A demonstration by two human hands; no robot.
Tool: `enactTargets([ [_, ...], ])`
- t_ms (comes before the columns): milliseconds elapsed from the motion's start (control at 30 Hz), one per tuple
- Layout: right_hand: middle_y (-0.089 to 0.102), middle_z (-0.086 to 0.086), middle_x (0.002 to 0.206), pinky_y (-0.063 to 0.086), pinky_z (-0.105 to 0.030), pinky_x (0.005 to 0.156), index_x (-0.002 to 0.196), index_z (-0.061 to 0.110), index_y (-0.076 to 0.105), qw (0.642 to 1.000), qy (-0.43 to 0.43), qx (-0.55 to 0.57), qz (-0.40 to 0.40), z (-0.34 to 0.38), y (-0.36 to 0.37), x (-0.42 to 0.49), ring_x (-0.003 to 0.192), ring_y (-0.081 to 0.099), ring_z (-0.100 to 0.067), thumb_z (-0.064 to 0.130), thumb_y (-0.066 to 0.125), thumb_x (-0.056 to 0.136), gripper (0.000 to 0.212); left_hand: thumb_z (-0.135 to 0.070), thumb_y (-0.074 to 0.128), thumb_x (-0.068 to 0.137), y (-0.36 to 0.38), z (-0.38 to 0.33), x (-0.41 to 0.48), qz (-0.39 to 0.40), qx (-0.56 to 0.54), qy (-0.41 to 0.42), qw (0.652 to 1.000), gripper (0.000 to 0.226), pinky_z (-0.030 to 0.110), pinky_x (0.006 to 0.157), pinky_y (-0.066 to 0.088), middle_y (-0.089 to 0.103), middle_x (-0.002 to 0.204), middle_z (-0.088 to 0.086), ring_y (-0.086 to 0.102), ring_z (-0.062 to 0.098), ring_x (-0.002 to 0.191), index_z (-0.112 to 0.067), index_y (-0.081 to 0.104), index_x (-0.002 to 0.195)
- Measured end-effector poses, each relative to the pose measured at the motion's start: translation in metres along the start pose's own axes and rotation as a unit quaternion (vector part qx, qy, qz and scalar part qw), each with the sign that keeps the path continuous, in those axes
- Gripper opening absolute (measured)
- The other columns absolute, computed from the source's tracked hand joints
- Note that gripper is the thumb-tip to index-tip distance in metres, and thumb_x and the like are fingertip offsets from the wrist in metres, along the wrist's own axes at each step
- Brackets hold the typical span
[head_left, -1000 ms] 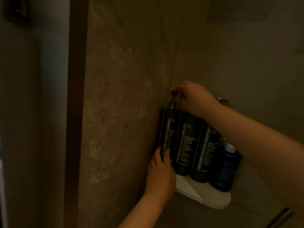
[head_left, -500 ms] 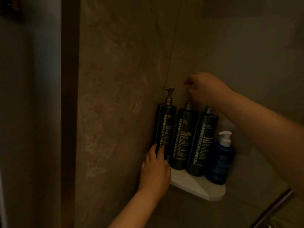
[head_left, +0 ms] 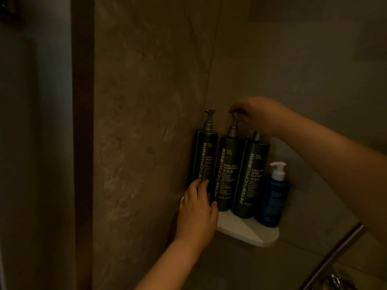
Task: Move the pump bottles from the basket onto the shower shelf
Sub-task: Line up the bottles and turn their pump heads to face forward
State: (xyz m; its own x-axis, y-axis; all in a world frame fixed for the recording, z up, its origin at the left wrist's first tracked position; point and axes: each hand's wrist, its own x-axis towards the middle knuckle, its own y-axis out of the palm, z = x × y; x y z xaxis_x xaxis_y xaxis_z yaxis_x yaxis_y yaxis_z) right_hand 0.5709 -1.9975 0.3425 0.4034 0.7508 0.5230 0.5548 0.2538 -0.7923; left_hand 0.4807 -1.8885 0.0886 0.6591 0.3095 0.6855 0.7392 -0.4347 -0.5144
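Note:
Three tall dark green pump bottles stand upright side by side on a white corner shelf point(head_left: 249, 233): the shampoo bottle point(head_left: 204, 155) at the left, the conditioner bottle point(head_left: 227, 172) in the middle, the body cleanser bottle point(head_left: 250, 178) at the right. A smaller blue bottle with a white pump point(head_left: 274, 195) stands at the far right. My left hand point(head_left: 198, 210) wraps the lower part of the shampoo bottle. My right hand point(head_left: 257, 114) pinches the pump head of the conditioner bottle; my arm hides the cleanser's pump.
Brown stone walls meet in the corner behind the shelf. A dark door frame point(head_left: 82, 143) runs down the left. A metal bar point(head_left: 333, 254) slants at the lower right above a chrome fitting point(head_left: 337, 281).
My right hand left the shampoo bottle's pump and moved right to the conditioner bottle's pump, closing on it. My left hand stayed at the shampoo bottle's base.

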Motion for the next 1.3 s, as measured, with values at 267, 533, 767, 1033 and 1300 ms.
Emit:
enactTargets([
  [267, 0.061, -0.009, 0.115, 0.044, -0.035, 0.081, 0.119, 0.015, 0.060, 0.999, -0.040, 0.018, -0.021, 0.007, -0.008, -0.011, 0.105, 0.056, -0.027, 0.021, 0.048, 0.095, 0.027, -0.045, 0.044, 0.094, -0.002, -0.006, -0.003, -0.003, -0.068, -0.005, 0.998, 0.068, 0.021, 0.107, 0.014, 0.015, 0.153, -0.007, 0.019, 0.007, 0.137, -0.030, 0.005, 0.148],
  [533, 0.063, -0.007, 0.113, 0.044, -0.034, 0.080, 0.119, 0.016, 0.061, 0.997, -0.057, 0.048, -0.027, 0.016, -0.017, -0.022, 0.102, 0.057, -0.024, 0.021, 0.050, 0.095, 0.027, -0.050, 0.054, 0.087, 0.001, -0.013, -0.008, 0.015, -0.140, -0.017, 0.990, 0.088, 0.021, 0.105, 0.017, 0.010, 0.154, -0.010, 0.015, -0.002, 0.131, -0.040, -0.011, 0.145],
  [767, 0.063, -0.004, 0.113, 0.047, -0.035, 0.082, 0.120, 0.018, 0.061, 0.998, -0.033, 0.057, -0.015, 0.019, -0.020, -0.025, 0.099, 0.057, -0.020, 0.025, 0.050, 0.095, 0.028, -0.033, 0.057, 0.091, 0.008, -0.017, -0.006, 0.043, -0.177, -0.041, 0.982, 0.084, 0.020, 0.107, 0.018, 0.016, 0.156, -0.003, 0.022, 0.007, 0.137, -0.031, -0.003, 0.149],
  [1033, 0.069, -0.011, 0.099, 0.045, -0.035, 0.075, 0.110, 0.012, 0.069, 0.994, 0.036, 0.098, 0.010, 0.010, -0.030, -0.023, 0.090, 0.061, -0.025, 0.023, 0.049, 0.096, 0.026, -0.033, 0.057, 0.092, 0.005, -0.011, -0.005, 0.071, -0.172, -0.036, 0.982, 0.082, 0.028, 0.112, 0.025, 0.020, 0.154, -0.002, 0.025, 0.010, 0.137, -0.029, -0.001, 0.150],
  [1300, 0.066, -0.011, 0.081, 0.038, -0.029, 0.059, 0.103, 0.011, 0.072, 0.993, 0.047, 0.108, 0.006, 0.009, -0.032, -0.024, 0.070, 0.056, -0.021, 0.025, 0.053, 0.094, 0.025, -0.033, 0.057, 0.091, 0.007, -0.009, -0.005, 0.069, -0.175, -0.042, 0.981, 0.083, 0.027, 0.111, 0.025, 0.019, 0.154, -0.003, 0.025, 0.009, 0.137, -0.030, -0.001, 0.150],
])
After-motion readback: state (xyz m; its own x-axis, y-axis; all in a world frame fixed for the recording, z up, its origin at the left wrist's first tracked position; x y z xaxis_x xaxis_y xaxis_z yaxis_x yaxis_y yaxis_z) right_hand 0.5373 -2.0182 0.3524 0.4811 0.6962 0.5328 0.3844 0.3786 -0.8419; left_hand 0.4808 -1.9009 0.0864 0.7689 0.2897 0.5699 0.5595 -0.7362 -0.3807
